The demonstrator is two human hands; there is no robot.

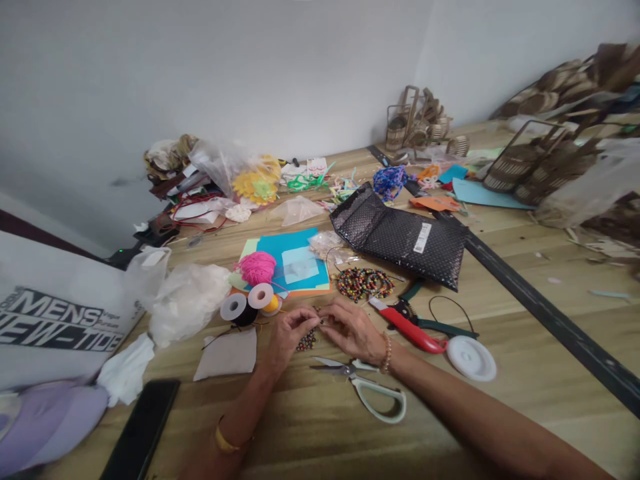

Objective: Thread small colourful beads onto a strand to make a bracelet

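My left hand [295, 332] and my right hand [354, 328] meet at the fingertips over the table, both pinched. A tiny dark piece, which looks like a bead [321, 323], shows at my right fingertips. What my left fingers pinch is too small to tell. Just beneath the hands lie several small dark multicoloured beads [307, 341]. Behind my right hand is a heap of strung multicoloured beads [365, 284]. White-handled scissors [380, 399] lie partly open below my right wrist. A black thread spool [243, 312] and a yellow thread spool [270, 303] stand left of my left hand.
A red-handled knife [413, 330], green-handled pliers [440, 325] and a white round spool [471, 357] lie at right. Farther back are a black padded envelope [410, 243], pink yarn [257, 268] and blue sheets [270, 245]. A phone [143, 427] and white bags [187, 300] are at left.
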